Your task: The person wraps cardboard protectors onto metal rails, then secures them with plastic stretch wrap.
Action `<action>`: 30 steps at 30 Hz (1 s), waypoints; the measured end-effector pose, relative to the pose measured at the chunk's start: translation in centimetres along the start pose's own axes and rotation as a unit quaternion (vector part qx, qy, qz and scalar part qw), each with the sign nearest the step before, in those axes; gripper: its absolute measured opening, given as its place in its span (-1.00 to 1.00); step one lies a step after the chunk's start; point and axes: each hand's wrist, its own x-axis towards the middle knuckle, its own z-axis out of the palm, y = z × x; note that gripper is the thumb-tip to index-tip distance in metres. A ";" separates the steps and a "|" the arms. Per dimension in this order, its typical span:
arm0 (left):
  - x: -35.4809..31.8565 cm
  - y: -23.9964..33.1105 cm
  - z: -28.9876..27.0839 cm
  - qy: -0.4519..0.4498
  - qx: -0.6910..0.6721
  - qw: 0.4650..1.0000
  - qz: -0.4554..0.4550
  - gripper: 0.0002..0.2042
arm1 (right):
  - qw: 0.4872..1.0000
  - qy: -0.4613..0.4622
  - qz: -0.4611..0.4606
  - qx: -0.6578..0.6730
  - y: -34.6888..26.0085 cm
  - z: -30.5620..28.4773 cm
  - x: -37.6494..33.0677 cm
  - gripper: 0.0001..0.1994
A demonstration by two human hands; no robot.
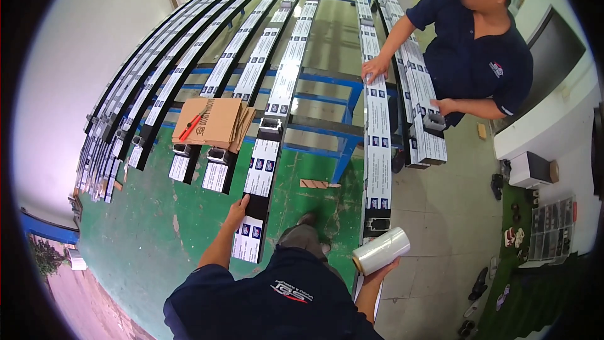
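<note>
My left hand grips the left edge of a long dark metal profile, which is covered with printed white protective film. Its fingers are partly hidden at the profile's edge. In my right hand is a roll of clear stretch film, tilted, with the palm under it. Beside the roll lies the near end of another film-covered profile. A short metal bracket sits across the profile at my left hand, and a similar bracket is on the right one.
Several more profiles lie side by side on a blue metal rack. Cardboard sheets with red-handled pliers rest on them. A co-worker at the right touches profiles with both hands. Shoes and a drawer cabinet stand far right.
</note>
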 end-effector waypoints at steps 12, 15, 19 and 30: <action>0.0 -0.3 -0.5 -0.015 0.002 0.999 0.049 -0.45 | 1.000 0.003 -0.029 -0.009 1.2 -0.7 -1.1 -0.33; 0.5 -1.8 -1.2 -0.031 -0.027 0.994 0.098 -0.41 | 0.999 -0.005 -0.022 -0.043 1.6 -0.5 -1.9 -0.33; -1.4 0.1 -1.8 -0.096 -0.072 0.992 -0.021 -0.32 | 0.993 0.036 -0.008 -0.108 2.6 -2.0 -3.5 -0.32; -9.0 -6.0 -4.9 -0.135 -0.045 0.987 -0.081 -0.38 | 0.985 -0.009 0.066 -0.161 8.6 -0.4 -8.5 -0.36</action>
